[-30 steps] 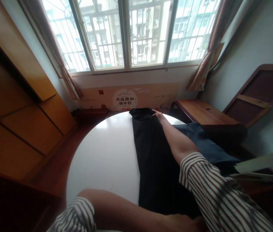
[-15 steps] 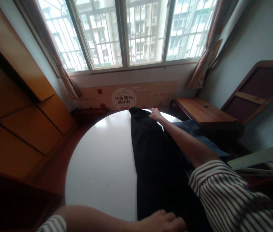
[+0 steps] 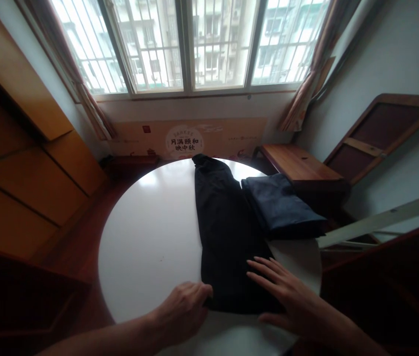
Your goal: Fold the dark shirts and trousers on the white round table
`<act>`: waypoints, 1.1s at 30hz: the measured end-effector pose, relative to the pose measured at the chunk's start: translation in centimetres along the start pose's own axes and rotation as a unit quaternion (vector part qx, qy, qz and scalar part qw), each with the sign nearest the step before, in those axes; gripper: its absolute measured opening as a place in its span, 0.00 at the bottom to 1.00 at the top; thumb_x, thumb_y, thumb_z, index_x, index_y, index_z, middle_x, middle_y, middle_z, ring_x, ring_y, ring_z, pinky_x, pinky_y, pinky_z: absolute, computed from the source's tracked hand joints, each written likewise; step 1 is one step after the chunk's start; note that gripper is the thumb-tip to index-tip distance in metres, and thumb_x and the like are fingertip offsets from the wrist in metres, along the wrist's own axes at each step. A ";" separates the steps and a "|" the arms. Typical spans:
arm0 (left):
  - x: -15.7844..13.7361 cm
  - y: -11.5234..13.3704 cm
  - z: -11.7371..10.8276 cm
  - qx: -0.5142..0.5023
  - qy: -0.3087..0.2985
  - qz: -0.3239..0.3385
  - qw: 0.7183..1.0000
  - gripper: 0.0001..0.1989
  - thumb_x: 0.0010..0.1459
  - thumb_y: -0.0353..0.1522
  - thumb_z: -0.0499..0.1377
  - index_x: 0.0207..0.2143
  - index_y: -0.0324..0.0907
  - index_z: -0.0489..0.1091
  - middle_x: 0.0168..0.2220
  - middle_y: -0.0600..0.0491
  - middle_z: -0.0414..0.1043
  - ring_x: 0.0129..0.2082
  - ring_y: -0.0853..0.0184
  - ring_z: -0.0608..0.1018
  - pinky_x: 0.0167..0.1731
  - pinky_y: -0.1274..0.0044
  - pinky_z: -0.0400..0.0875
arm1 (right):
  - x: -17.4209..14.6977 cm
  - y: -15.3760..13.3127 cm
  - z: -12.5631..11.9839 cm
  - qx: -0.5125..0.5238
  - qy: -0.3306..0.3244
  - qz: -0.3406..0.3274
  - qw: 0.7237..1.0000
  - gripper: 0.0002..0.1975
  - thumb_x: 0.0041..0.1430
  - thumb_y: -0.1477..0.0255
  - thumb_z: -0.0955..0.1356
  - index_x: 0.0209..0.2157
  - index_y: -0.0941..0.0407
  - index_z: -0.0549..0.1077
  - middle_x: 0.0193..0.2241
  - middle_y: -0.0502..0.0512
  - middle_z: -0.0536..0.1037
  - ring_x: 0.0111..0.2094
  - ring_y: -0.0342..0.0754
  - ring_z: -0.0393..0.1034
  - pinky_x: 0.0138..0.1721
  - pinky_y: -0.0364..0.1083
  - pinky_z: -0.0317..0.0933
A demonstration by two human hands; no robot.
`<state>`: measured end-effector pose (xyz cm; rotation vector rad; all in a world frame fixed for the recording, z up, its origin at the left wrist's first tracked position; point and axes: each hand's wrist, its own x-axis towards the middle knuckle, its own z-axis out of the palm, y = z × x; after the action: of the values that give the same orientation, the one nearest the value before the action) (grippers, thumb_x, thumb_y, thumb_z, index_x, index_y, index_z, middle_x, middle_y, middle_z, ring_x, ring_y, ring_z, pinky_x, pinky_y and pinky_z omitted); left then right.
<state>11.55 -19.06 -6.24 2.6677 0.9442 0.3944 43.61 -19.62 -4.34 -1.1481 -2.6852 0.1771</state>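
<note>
A long black garment (image 3: 228,222) lies folded lengthwise across a round white table (image 3: 146,247), its narrow end at the far edge. I cannot tell its exact kind. My left hand (image 3: 185,306) is closed on the garment's near left corner. Over the near right part, my right hand (image 3: 283,291) is open with its fingers spread, touching or just above the cloth. A folded dark blue cloth item (image 3: 283,205) rests on the table to the right of the garment, beyond my right hand.
A wooden side table (image 3: 302,163) stands beyond the table at the right, near a leaning framed panel (image 3: 383,133). Orange cabinets (image 3: 27,188) line the left side. A pale rail (image 3: 383,220) runs close to the table's right edge. Barred windows (image 3: 187,47) are ahead.
My right hand has come back from the garment's far end to its near end and spread its fingers. My left hand has moved left to the near corner. The near end now lies within view.
</note>
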 end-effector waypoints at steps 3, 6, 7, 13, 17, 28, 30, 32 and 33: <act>0.0 0.6 0.4 0.001 0.070 0.036 0.997 0.15 0.47 0.20 0.51 0.37 0.43 0.59 0.29 0.56 0.70 0.25 0.69 0.73 0.29 0.78 0.67 | -2.1 -0.3 1.4 -0.048 0.080 -0.014 0.996 0.22 0.62 0.67 0.69 0.57 0.56 0.72 0.55 0.65 0.74 0.57 0.60 0.68 0.54 0.61 0.67; -0.1 1.3 0.6 0.025 0.083 0.060 0.994 0.11 0.50 0.20 0.50 0.33 0.44 0.58 0.26 0.57 0.67 0.22 0.71 0.70 0.26 0.79 0.65 | -3.5 -0.2 1.8 -0.056 0.116 -0.032 0.991 0.17 0.64 0.77 0.65 0.53 0.56 0.74 0.52 0.62 0.76 0.56 0.56 0.69 0.54 0.56 0.69; -0.2 1.5 0.7 0.042 0.076 0.067 0.994 0.10 0.52 0.20 0.50 0.32 0.44 0.58 0.25 0.57 0.67 0.22 0.71 0.70 0.25 0.79 0.64 | -4.0 0.0 1.8 -0.057 0.115 -0.039 0.991 0.19 0.63 0.79 0.63 0.53 0.57 0.74 0.52 0.63 0.76 0.56 0.55 0.69 0.54 0.55 0.69; -0.5 2.0 1.6 0.125 -0.038 0.096 0.987 0.11 0.55 0.18 0.52 0.31 0.43 0.58 0.27 0.56 0.66 0.22 0.70 0.69 0.21 0.78 0.60 | -6.3 1.1 0.8 -0.096 0.111 -0.089 0.985 0.26 0.57 0.86 0.58 0.54 0.61 0.73 0.52 0.65 0.77 0.55 0.55 0.70 0.50 0.52 0.73; -0.5 2.6 1.5 0.135 -0.115 0.115 0.977 0.10 0.57 0.19 0.54 0.31 0.42 0.59 0.30 0.54 0.69 0.26 0.68 0.73 0.22 0.77 0.61 | -6.6 0.6 -0.3 -0.081 0.108 -0.098 0.986 0.24 0.57 0.85 0.59 0.49 0.57 0.76 0.46 0.61 0.80 0.49 0.53 0.74 0.47 0.51 0.73; 7.5 -6.7 -4.8 -0.081 0.029 -0.195 0.977 0.14 0.66 0.40 0.53 0.33 0.39 0.70 0.30 0.50 0.76 0.27 0.68 0.76 0.31 0.78 0.67 | -2.0 0.5 1.3 -0.012 0.219 0.146 0.965 0.17 0.67 0.65 0.63 0.54 0.54 0.70 0.45 0.62 0.75 0.46 0.54 0.74 0.45 0.51 0.72; 11.2 -10.4 -5.3 -0.147 0.063 -0.288 0.944 0.16 0.65 0.41 0.56 0.45 0.37 0.71 0.36 0.47 0.78 0.27 0.69 0.77 0.30 0.79 0.68 | -0.2 1.1 2.1 -0.047 0.216 0.199 0.955 0.22 0.67 0.61 0.62 0.58 0.55 0.66 0.43 0.64 0.75 0.43 0.57 0.74 0.42 0.54 0.73; 14.6 -13.3 -5.5 -0.208 0.067 -0.355 0.909 0.22 0.64 0.43 0.57 0.49 0.32 0.69 0.36 0.46 0.78 0.25 0.71 0.77 0.27 0.81 0.68 | 1.1 1.6 2.6 -0.080 0.191 0.245 0.947 0.29 0.66 0.58 0.62 0.63 0.56 0.61 0.38 0.63 0.76 0.37 0.58 0.75 0.36 0.54 0.73; 16.1 -14.4 -5.5 -0.224 0.060 -0.373 0.898 0.23 0.64 0.44 0.57 0.47 0.31 0.71 0.33 0.46 0.78 0.24 0.71 0.76 0.26 0.81 0.67 | 1.6 1.7 2.8 -0.088 0.177 0.258 0.946 0.30 0.66 0.58 0.62 0.65 0.56 0.58 0.36 0.61 0.76 0.35 0.57 0.76 0.34 0.53 0.73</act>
<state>13.57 2.96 -3.65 1.7166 1.5854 0.5107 43.09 -17.34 -7.14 -1.7322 -2.0775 -0.1785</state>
